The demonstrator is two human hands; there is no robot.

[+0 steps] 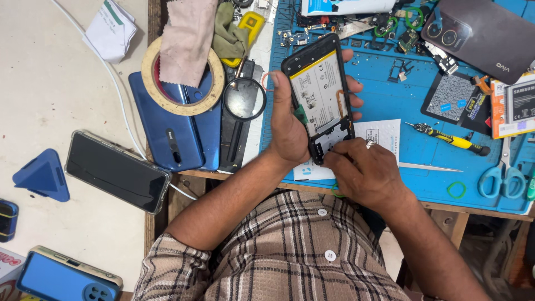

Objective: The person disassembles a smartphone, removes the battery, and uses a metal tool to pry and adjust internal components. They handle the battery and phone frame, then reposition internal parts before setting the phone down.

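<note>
My left hand (288,125) grips an opened phone (319,92) by its long sides, back cover off, so its white battery and black inner board face up. The phone is held above a blue work mat (390,106). My right hand (365,170) rests at the phone's lower end, fingertips pressing on the black board there. A ring shows on one of its fingers. Whether a small part sits under those fingertips is hidden.
A magnifying glass (244,99), tape roll (181,78) with cloth and a blue phone (177,131) lie left of the mat. A black phone (117,171) lies further left. A yellow screwdriver (451,138), tweezers (429,166), blue scissors (504,175) and another phone (479,33) lie to the right.
</note>
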